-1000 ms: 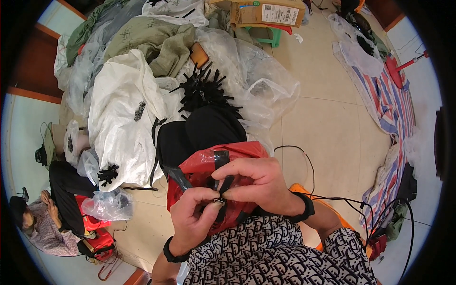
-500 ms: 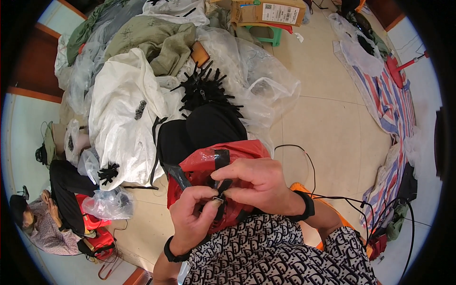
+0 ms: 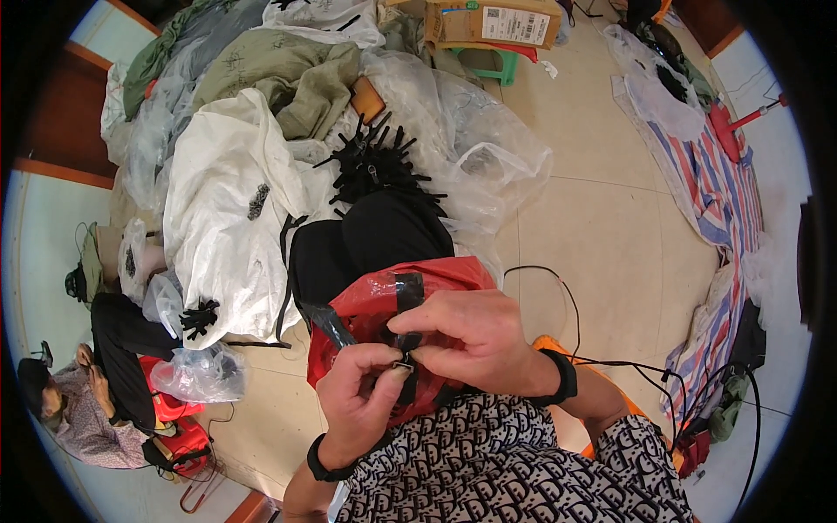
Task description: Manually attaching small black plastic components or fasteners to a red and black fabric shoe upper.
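Note:
Over my lap lies a red plastic bag with black tape on it. Above it my left hand is closed, thumb and forefinger pinching a small metal buckle. My right hand pinches a black strap just above that buckle. Fingertips of both hands nearly meet, and they partly hide where strap and buckle join. Beyond my black-trousered knees sits a bundle of black straps, its many short ends sticking out.
White sacking and clear plastic sheeting cover the floor ahead. A cardboard box rests on a green stool. At left another person sits, hands together. Black cables run at right near striped cloth.
The strap between my fingers has shifted slightly, and the metal buckle shows a little more. Both hands stay almost in place. The other person's hands have moved a little.

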`<move>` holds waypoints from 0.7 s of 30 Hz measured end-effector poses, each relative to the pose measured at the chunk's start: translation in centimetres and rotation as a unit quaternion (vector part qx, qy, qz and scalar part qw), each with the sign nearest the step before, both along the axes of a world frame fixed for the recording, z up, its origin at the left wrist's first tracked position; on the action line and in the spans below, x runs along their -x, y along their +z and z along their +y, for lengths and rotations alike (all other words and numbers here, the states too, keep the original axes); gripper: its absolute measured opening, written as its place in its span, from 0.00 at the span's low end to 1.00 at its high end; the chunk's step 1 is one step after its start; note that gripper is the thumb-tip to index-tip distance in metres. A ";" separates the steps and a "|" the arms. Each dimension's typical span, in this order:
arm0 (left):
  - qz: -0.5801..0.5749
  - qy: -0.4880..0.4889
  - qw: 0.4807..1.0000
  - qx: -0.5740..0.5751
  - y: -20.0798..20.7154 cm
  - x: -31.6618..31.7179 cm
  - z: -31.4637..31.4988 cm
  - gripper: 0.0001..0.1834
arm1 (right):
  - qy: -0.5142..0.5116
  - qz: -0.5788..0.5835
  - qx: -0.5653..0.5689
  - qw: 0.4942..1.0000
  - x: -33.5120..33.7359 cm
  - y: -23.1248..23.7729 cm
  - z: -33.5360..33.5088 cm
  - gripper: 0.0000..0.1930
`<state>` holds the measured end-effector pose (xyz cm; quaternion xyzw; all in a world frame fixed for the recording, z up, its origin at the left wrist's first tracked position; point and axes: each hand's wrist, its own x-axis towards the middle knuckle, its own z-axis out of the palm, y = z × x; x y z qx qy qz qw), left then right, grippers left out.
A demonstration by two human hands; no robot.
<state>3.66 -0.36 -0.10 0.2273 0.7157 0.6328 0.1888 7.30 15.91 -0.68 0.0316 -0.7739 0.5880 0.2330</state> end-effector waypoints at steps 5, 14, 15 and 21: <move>0.028 -0.013 0.999 0.019 -0.2 0.2 -0.2 0.08 | -0.003 0.016 -0.012 1.000 0.1 -0.1 -0.1 0.15; 0.000 -0.010 1.000 0.020 -0.2 0.4 -0.2 0.08 | -0.014 0.112 -0.116 0.987 0.3 0.0 -0.4 0.14; 0.000 -0.010 1.000 0.021 -0.1 0.3 -0.2 0.08 | -0.007 0.117 -0.121 0.986 0.3 0.0 -0.4 0.15; -0.011 0.001 1.000 0.028 0.3 0.1 -0.3 0.08 | 0.009 0.111 -0.069 0.991 0.1 -0.1 -0.3 0.16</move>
